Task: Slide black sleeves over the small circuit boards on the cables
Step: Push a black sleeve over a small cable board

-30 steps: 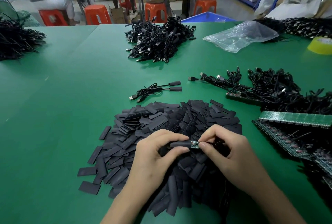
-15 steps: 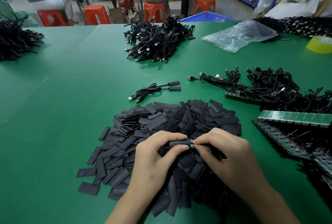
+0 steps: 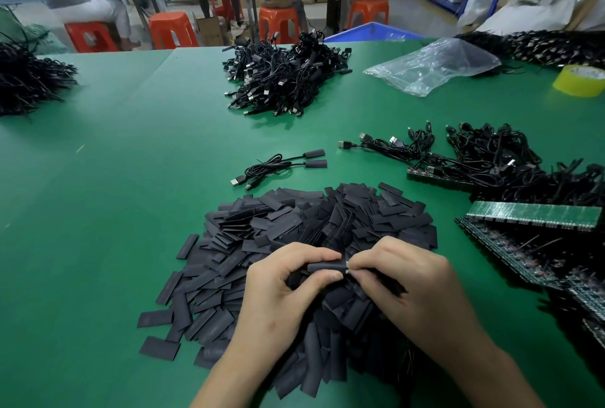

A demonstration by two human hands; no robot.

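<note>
Left hand (image 3: 278, 289) pinches black sleeve (image 3: 325, 266); right hand (image 3: 406, 283) pinches circuit board end (image 3: 345, 268) at sleeve mouth, above sleeve pile (image 3: 294, 231) on desk (image 3: 131, 178).

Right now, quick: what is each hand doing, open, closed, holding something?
Left hand: closed, pinching a black sleeve.
Right hand: closed, pinching the small circuit board at the sleeve's right end.
</note>
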